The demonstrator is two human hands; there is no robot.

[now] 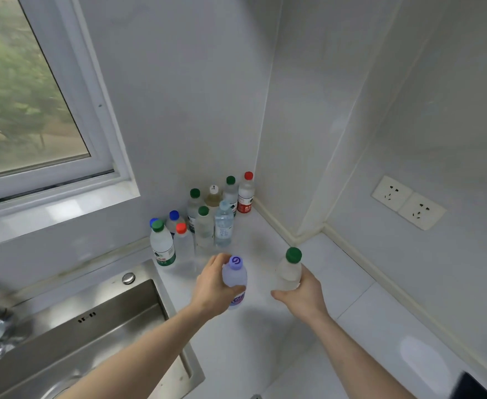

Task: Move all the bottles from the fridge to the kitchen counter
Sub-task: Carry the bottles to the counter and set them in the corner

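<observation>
We look down on a white surface (pixel 366 309) filling the lower right of the frame, with a steel sink (pixel 92 326) at lower left and a window (pixel 20 90) at upper left. Toward the centre, in the corner of the walls, a cluster of bottles (pixel 205 223) already stands upright, caps up.

Below that cluster we hold two more. Our left hand (pixel 210 286) has its fingers wrapped round a purple-capped bottle (pixel 234 276); our right hand (pixel 304 295) grips a green-capped bottle (pixel 289 269) from below. Both bottles stand near upright, long axes vertical, with free surface just beyond them towards the cluster, so setting down looks like a short lowering. Whether either base touches the surface we cannot tell, as the hands hide it. The fridge is out of frame.
</observation>
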